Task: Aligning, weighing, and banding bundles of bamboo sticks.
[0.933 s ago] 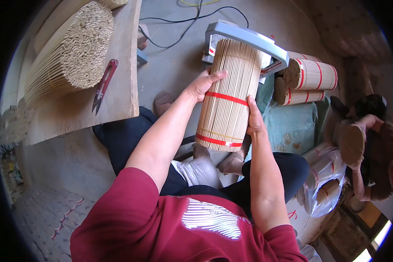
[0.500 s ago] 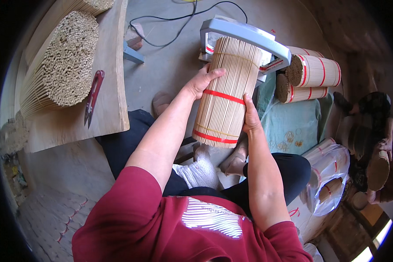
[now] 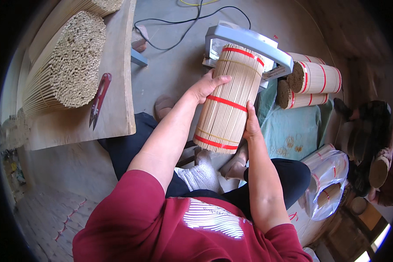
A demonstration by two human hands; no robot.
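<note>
A thick bundle of thin wooden sticks [image 3: 225, 115] tilts between my two hands in front of me. Three red bands and thinner tan bands circle it. My left hand [image 3: 207, 86] wraps its left side, thumb lying across the sticks above the middle red band. Against the right side, just below that band, presses my right hand [image 3: 251, 122], its fingers partly hidden behind the bundle. The bundle's far end, with a red band near its rim, sits beside the grey arch of a bench machine [image 3: 249, 37].
At left, a wooden table [image 3: 118, 109] bears large stick bundles [image 3: 78, 61] and red-handled thread snips [image 3: 100, 100]. Red-banded bundles [image 3: 321, 77] lie on green sheeting [image 3: 288, 126] at right. Nearby are plastic-wrapped bundles [image 3: 332, 183] and another person's hand [image 3: 385, 153] on a bundle. A black cable [image 3: 183, 37] crosses the floor.
The bundle has come slightly down toward me, out from under the machine's arch. A red band now shows at its far end. Both hands keep their hold.
</note>
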